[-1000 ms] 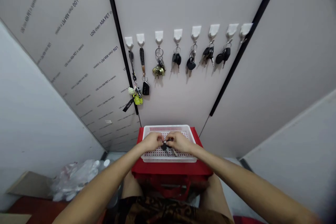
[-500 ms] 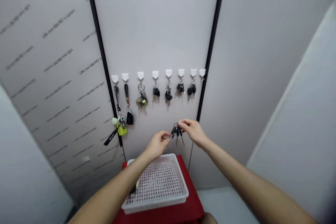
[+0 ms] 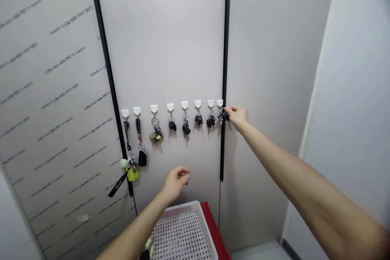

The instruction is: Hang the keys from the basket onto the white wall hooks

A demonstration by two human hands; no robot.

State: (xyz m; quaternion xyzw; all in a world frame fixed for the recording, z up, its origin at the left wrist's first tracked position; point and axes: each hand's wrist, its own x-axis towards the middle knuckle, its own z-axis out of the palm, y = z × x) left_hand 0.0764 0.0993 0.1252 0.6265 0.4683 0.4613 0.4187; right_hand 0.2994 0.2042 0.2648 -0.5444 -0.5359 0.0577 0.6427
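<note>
Right hand [image 3: 239, 117] pinched the key bunch [image 3: 225, 117] at the rightmost hook [image 3: 219, 103]; left hand [image 3: 176, 181], loosely curled with no load visible, hung near the white basket [image 3: 183, 233]. Step judged: hanging, seating unconfirmed; next move called for securing the bunch before release

There in front of you stands a smooth pale panel [image 3: 164, 44] edged by two upright black strips [image 3: 226, 69], with a grey lettered panel [image 3: 57, 138] on your left, a white wall [image 3: 353, 109] at right, and pale floor [image 3: 258, 252] below, all softly lit.
</note>
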